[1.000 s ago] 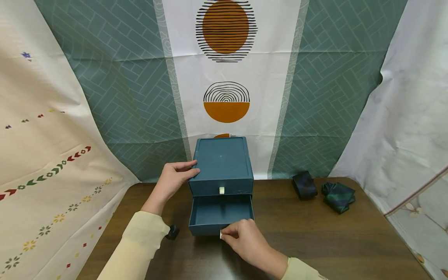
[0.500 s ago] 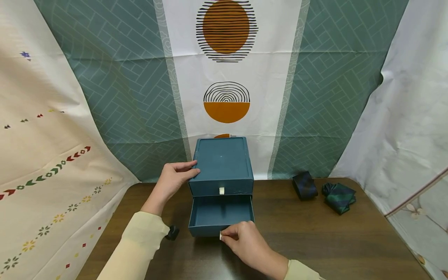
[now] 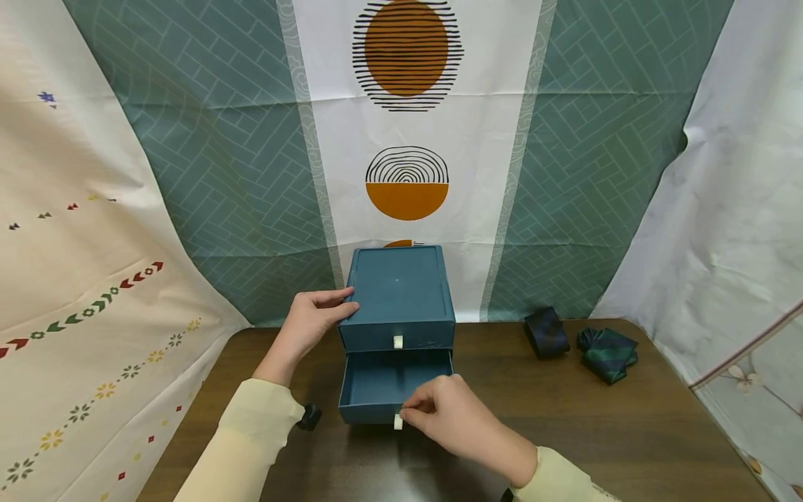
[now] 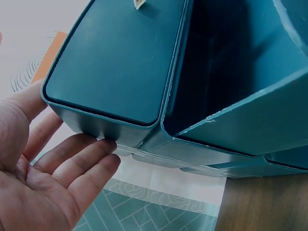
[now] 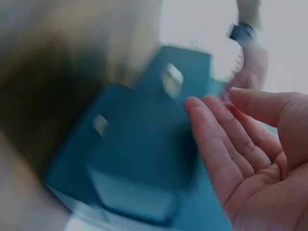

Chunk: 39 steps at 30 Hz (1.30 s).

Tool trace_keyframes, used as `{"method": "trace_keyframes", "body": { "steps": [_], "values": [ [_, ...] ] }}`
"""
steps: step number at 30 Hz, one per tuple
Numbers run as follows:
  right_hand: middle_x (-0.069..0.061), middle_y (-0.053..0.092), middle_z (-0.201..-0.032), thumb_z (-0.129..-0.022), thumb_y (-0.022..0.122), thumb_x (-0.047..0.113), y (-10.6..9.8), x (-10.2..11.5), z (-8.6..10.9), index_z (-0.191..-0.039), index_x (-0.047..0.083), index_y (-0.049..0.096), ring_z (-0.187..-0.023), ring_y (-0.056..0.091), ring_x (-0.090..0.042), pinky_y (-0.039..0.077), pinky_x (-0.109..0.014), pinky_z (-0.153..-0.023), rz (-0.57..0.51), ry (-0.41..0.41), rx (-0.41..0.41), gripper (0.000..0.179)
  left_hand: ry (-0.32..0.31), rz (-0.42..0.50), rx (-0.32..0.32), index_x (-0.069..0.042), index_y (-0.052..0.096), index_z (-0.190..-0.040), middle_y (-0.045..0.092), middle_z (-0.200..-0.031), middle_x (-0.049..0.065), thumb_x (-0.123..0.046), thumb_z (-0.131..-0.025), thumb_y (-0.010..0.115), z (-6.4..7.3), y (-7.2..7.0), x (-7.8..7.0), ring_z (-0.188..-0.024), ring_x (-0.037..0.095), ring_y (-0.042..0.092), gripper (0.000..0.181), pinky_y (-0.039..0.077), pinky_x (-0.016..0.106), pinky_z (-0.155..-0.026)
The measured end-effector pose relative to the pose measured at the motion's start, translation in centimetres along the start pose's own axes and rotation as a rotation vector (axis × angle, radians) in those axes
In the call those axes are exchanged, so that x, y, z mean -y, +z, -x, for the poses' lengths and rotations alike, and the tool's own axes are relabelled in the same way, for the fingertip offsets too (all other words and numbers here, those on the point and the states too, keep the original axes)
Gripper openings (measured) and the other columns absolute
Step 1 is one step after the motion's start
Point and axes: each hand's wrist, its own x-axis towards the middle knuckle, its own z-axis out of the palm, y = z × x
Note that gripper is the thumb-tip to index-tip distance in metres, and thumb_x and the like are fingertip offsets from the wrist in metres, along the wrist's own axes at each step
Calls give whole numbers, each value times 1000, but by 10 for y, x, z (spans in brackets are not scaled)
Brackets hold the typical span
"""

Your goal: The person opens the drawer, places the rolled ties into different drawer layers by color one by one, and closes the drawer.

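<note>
A dark teal two-drawer unit (image 3: 398,282) stands on the wooden table. Its upper drawer (image 3: 366,337) is closed, and its lower drawer (image 3: 370,414) is pulled out with a bare interior in sight. My left hand (image 3: 309,324) rests at the unit's upper left edge, thumb on top; the left wrist view shows its fingertips (image 4: 109,144) touching the side. My right hand (image 3: 448,411) is just right of the cream tab (image 3: 398,422) on the lower drawer's front. In the blurred right wrist view, that hand's fingers (image 5: 211,139) are loosely extended, apart from the drawer tab (image 5: 172,81).
To the right on the table (image 3: 539,418) lie a rolled dark navy plaid cloth (image 3: 547,333) and a folded green plaid one (image 3: 608,354). Patterned fabric (image 3: 251,174) hangs close behind the unit, with pale sheets at both sides.
My right hand has let go of the lower drawer's tab and moved slightly up and right. The drawer stays pulled out, and my left hand has kept its place.
</note>
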Motion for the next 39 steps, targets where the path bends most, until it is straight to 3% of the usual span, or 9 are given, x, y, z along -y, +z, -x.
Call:
{"method": "trace_keyframes", "body": {
  "steps": [5,9,14,18,21,24,28,34,39],
  "values": [
    [12,71,-83,-86,67,28,-48,9,-7,-87,29,74,-70,63,-1,53,-21,-61,23,-16,-181,7,-3,-3,-4,-23,65,-122,59,-130,0,-40,-78,74,0,1,-1,-117,16,57,48,51,32,-92],
    [11,72,-86,-87,67,33,-87,-3,-18,-92,26,74,-76,66,-5,54,-25,-63,53,22,-386,12,-2,-7,-1,-22,64,-123,58,-130,1,-39,-79,74,0,0,-1,-117,17,57,48,51,32,-92],
    [1,73,-95,-89,63,35,-126,-55,-34,-104,19,72,-83,67,-15,54,-32,-65,170,92,-605,24,5,-5,12,-23,63,-124,58,-131,2,-37,-79,73,0,-2,1,-119,19,56,48,50,34,-94],
    [-11,70,-106,-92,59,31,-144,-109,-37,-113,11,68,-94,64,-27,51,-44,-80,212,190,-688,31,1,-3,15,-24,64,-123,58,-131,0,-37,-79,73,0,-2,1,-120,17,55,46,51,34,-94],
    [-19,63,-117,-93,56,26,-151,-143,-33,-121,4,62,-108,56,-36,40,-54,-96,213,294,-709,36,-1,1,9,-25,64,-122,59,-129,-2,-38,-79,74,0,-2,1,-119,16,55,46,51,33,-93],
    [-25,56,-126,-94,54,21,-154,-172,-28,-127,-1,56,-118,49,-41,31,-59,-102,223,388,-704,40,0,7,12,-25,64,-122,59,-130,-1,-37,-79,74,1,-2,1,-119,17,55,46,51,33,-93],
    [-30,50,-131,-94,53,20,-154,-200,-25,-132,-5,49,-122,43,-46,33,-60,-101,253,463,-654,46,-9,5,7,-26,65,-121,60,-127,-3,-38,-78,75,0,-2,-1,-120,15,55,45,51,32,-93],
    [-33,42,-136,-94,51,22,-152,-222,-24,-136,-8,41,-122,38,-53,35,-62,-99,276,494,-577,52,9,7,0,-26,66,-120,61,-126,-3,-38,-78,74,-3,-1,-2,-119,16,55,44,51,33,-94],
    [-36,41,-134,-94,50,18,-143,-230,-19,-137,-11,38,-119,39,-55,37,-62,-97,261,526,-545,53,-16,-13,-3,-26,66,-120,61,-126,-1,-37,-79,74,0,-2,-1,-121,18,54,44,51,35,-94]
  ]
}}
